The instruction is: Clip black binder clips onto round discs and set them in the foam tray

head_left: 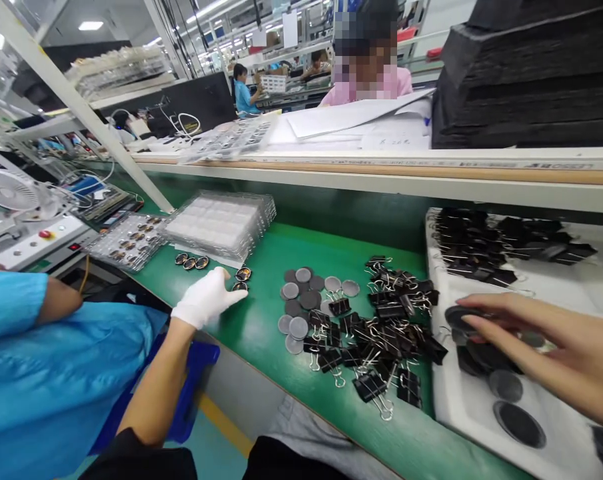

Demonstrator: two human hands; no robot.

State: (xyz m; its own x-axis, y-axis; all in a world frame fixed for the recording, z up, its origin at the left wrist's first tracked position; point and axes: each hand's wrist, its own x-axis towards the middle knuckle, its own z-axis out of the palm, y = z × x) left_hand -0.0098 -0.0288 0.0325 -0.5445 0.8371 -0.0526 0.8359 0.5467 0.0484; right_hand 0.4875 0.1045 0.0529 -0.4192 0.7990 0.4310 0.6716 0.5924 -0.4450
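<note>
My left hand (pixel 204 299), in a white glove, is over the green bench with thumb and forefinger apart. Two small round parts with black rims and coppery insides (pixel 243 274) are at its fingertips; the thumb seems to touch the nearer one. My bare right hand (pixel 541 340) reaches over the white tray (pixel 444 400), with a black disc (pixel 462 318) pinched between thumb and fingers. More dark discs (pixel 506 385) lie in the tray beneath it, partly hidden by the hand. Grey and black discs (pixel 298 327) lie mid-bench beside a heap of black binder clips (pixel 381 333).
More binder clips (pixel 466 240) fill the tray's far end. Stacked clear plastic trays (pixel 216 223) and a tray of round parts (pixel 128 240) stand at the left. A shelf edge (pixel 361 175) crosses above the bench. A co-worker's blue sleeve (pixel 11 300) is close on my left.
</note>
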